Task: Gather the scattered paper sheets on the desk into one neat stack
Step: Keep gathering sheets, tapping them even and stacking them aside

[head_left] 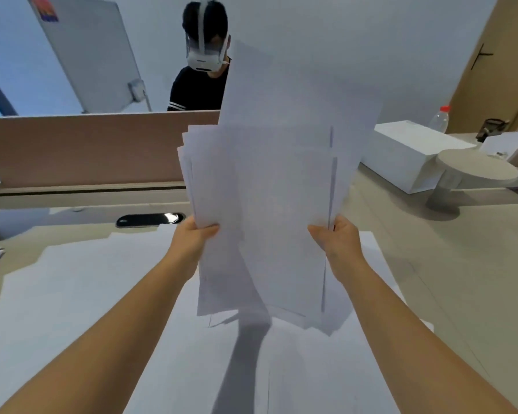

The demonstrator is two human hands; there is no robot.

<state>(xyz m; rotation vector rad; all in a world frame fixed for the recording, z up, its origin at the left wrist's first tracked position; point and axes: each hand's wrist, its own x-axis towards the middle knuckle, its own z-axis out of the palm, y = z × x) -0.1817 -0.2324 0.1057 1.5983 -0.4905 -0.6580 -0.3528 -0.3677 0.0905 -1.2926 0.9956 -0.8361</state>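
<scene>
Now squaring: I judge the sheets are gathered and next need tapping down on the bench (431,264) to align edges. Paper bundle (269,204), centre frame, held upright above more white paper at bottom; its top edges fan unevenly, one sheet riding high. Left hand (196,234) pinches the left edge, right hand (335,237) the right, both grips closed on paper.

A bunch of sheets (269,210) is held up over the desk (461,264) — more paper (102,294) is spread under it. Behind stands a divider (87,147); a person (202,70) is seated past it. A box (407,153) and bottle (439,119) are placed at the right.
</scene>
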